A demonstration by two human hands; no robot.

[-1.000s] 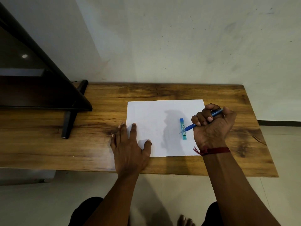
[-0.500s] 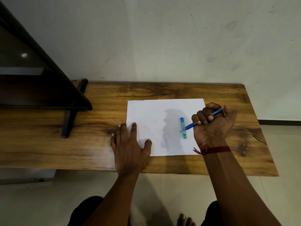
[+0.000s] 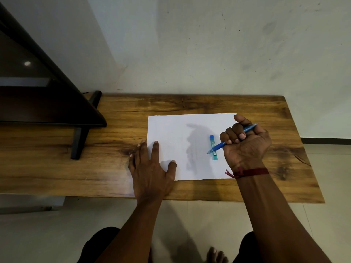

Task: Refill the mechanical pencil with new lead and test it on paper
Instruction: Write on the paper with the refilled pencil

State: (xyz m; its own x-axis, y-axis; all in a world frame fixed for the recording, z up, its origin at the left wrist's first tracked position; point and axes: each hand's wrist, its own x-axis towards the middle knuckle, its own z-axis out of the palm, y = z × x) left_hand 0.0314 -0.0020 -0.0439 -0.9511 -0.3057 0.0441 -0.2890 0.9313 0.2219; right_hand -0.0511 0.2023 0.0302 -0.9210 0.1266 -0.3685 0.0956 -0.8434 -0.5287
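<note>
One right hand [image 3: 247, 143] fist-grips the mechanical pencil [image 3: 218, 147] mid-barrel, tip over the lead case [image 3: 213, 147] on the paper [image 3: 171, 133]. Left hand [image 3: 150, 168] lies flat, open, pinning the sheet. Lead likely brittle: press lightly.

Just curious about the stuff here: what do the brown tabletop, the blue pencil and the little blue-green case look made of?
The brown tabletop looks like wood or wood-look laminate: grain streaks, dark knots, a slight sheen. The blue mechanical pencil, held in the right hand, looks like glossy, partly see-through plastic. The slim blue-green lead case on the white sheet of paper seems translucent plastic with a printed label.
</note>
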